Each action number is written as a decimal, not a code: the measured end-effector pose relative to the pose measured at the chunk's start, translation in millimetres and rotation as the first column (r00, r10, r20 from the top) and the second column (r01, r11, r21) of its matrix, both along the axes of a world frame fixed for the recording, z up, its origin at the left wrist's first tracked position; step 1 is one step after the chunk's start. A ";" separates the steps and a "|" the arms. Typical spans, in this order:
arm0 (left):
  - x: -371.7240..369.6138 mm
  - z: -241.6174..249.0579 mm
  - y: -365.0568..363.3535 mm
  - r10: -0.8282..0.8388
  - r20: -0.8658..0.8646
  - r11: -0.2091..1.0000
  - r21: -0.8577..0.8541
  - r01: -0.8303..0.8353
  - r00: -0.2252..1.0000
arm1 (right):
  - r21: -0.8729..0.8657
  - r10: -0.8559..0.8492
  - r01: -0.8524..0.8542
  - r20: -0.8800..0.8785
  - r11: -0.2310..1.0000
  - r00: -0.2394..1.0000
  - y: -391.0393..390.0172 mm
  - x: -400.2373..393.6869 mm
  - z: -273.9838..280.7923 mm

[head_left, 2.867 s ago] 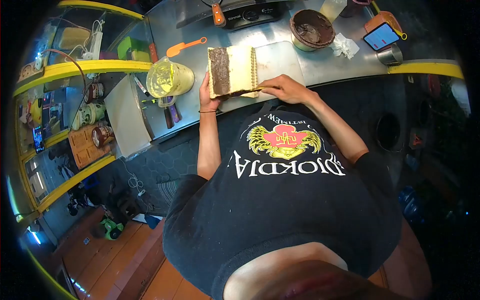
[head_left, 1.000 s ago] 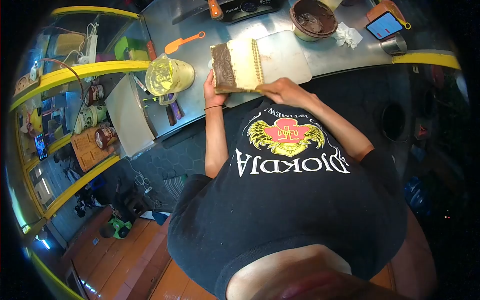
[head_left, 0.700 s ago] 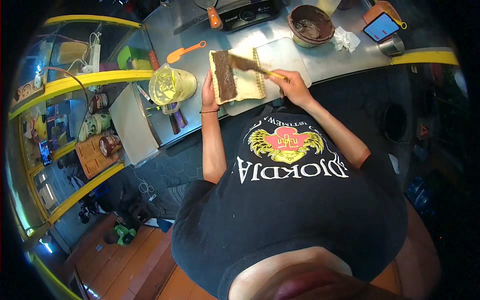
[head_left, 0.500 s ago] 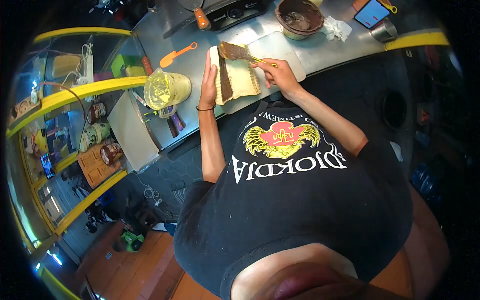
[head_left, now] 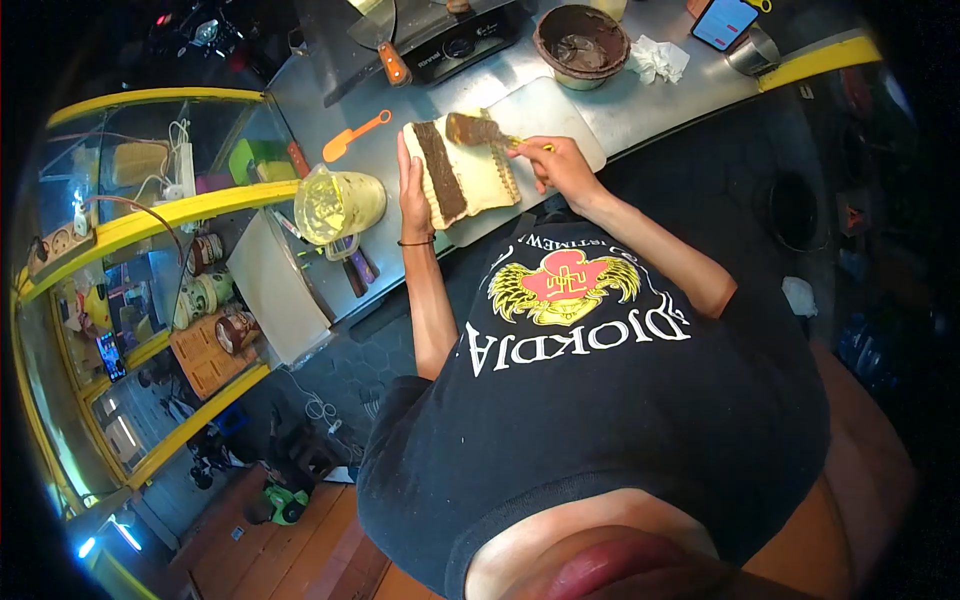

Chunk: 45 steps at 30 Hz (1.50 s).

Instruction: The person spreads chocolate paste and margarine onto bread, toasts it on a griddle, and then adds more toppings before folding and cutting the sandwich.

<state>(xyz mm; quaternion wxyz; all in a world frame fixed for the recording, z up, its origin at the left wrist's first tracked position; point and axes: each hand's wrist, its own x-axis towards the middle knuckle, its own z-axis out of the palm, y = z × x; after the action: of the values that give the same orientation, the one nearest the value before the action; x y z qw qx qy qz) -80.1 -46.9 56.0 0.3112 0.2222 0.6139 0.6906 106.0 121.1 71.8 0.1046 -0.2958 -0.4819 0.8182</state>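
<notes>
A pale slab of bread (head_left: 478,180) with ridged sides lies at the edge of a white cutting board (head_left: 560,112). A dark brown band of spread (head_left: 440,172) runs down its left part. My left hand (head_left: 415,200) holds the bread along its left side, fingers stretched along the edge, with a dark band at the wrist. My right hand (head_left: 562,172) is closed around the yellow handle of a spatula (head_left: 478,131). Brown spread coats the spatula's blade, which is over the upper middle of the bread. The right fingertips are partly hidden.
An orange spatula (head_left: 355,136) and a clear jug with pale yellow spread (head_left: 345,205) are left of the bread. A brown-smeared tub (head_left: 583,45), crumpled tissue (head_left: 658,60), metal cup (head_left: 752,52) and phone (head_left: 724,24) stand right. A stove (head_left: 460,45) and orange-handled scraper (head_left: 394,65) are behind.
The spatula has moved slightly relative to the bread, and more of the brown band shows. The bread sits a little lower in view, and the whole view has shifted slightly.
</notes>
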 end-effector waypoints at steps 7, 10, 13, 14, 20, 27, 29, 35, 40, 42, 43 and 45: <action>-3.2 -5.1 2.1 -0.148 -0.341 0.971 -0.229 0.070 0.928 | -0.066 -0.013 -0.002 -0.218 0.998 0.976 -5.0 -4.9 20.2; -1.0 -5.0 -0.8 -0.067 -0.236 0.986 -0.163 0.029 0.969 | -0.171 -0.077 0.038 -0.223 0.985 0.972 4.0 1.6 6.7; -9.1 -37.2 -17.6 0.034 0.418 0.986 0.135 -0.099 0.908 | 0.044 -0.022 0.026 -0.099 0.999 0.995 14.9 7.9 -2.7; -11.3 -50.8 -25.6 0.040 0.423 0.985 0.133 -0.106 0.905 | 0.043 -0.015 0.019 -0.093 0.999 0.996 20.1 9.2 -8.5; 3.0 -86.6 -41.4 -0.096 0.751 0.926 0.308 -0.219 0.653 | 0.801 0.218 -0.149 0.023 0.580 0.976 54.0 11.2 -10.5; -8.8 -86.6 -40.5 -0.192 0.746 0.915 0.372 -0.159 0.637 | 0.923 0.591 -0.375 0.348 -0.081 0.728 58.4 19.4 22.9; -12.2 -77.9 -40.5 -0.159 0.747 0.931 0.331 -0.154 0.646 | 0.896 0.645 -0.428 0.397 -0.117 0.653 64.1 29.1 33.7; -7.9 -43.4 -30.5 -0.111 0.687 0.966 0.244 -0.084 0.718 | 0.905 0.396 -0.329 0.207 0.270 0.895 74.6 8.0 20.6; -13.5 -42.2 -28.5 -0.145 0.699 0.956 0.280 -0.082 0.701 | 0.902 0.616 -0.431 0.323 0.030 0.718 47.9 26.8 31.0; -13.6 -42.4 -24.1 -0.116 0.686 0.957 0.272 -0.105 0.719 | 0.915 0.609 -0.357 0.175 0.191 0.774 46.0 34.6 13.2; -14.1 -39.9 -23.6 -0.108 0.676 0.961 0.258 -0.097 0.729 | 0.736 0.552 -0.484 0.180 0.473 0.814 46.8 35.7 7.6; -12.2 -31.2 -21.3 -0.090 0.635 0.969 0.233 -0.079 0.768 | 0.379 0.431 -0.463 0.170 0.802 0.886 47.6 39.1 -4.3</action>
<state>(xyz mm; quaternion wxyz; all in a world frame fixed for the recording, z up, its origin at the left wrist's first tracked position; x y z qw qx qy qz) -92.3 -68.3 24.8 0.4737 0.0120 0.3798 0.7945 145.1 168.8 67.5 -0.0500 -0.1761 -0.7017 0.6886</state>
